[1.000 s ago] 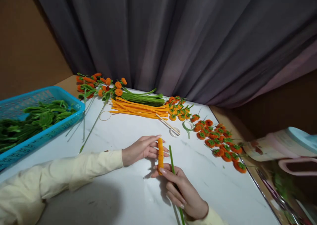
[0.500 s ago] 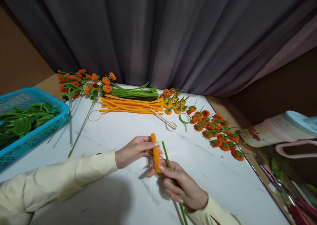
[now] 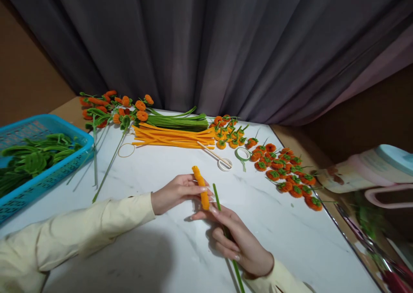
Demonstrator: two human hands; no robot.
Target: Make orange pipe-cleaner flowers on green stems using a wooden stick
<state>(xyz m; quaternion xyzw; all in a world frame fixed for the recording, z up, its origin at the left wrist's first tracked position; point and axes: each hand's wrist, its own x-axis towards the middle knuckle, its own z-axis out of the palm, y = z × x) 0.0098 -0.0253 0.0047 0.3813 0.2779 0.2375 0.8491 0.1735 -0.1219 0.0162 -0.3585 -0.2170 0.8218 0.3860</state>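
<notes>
A short, ridged orange pipe-cleaner piece (image 3: 200,185) is pinched between the thumb and fingers of my left hand (image 3: 180,194), tilted above the white table. My right hand (image 3: 237,237) holds a long green pipe cleaner (image 3: 217,196), which passes between its fingers and runs down past the bottom edge. The right thumb and forefinger reach to the lower end of the orange piece; whether they touch it I cannot tell. Behind the hands lie a bundle of orange pipe cleaners (image 3: 171,137) and a bundle of green pipe cleaners (image 3: 180,121).
A blue basket (image 3: 48,172) of green leaves stands left. Orange flowers (image 3: 140,106) on stems lie at the back left, orange flower heads (image 3: 287,177) at the right. Green tape (image 3: 242,154), a white ring (image 3: 225,164) and a tumbler (image 3: 364,170) are further around.
My right thumb and forefinger have slid off the orange piece's face to its lower end. The orange piece has tilted and risen slightly. My view has shifted a little.
</notes>
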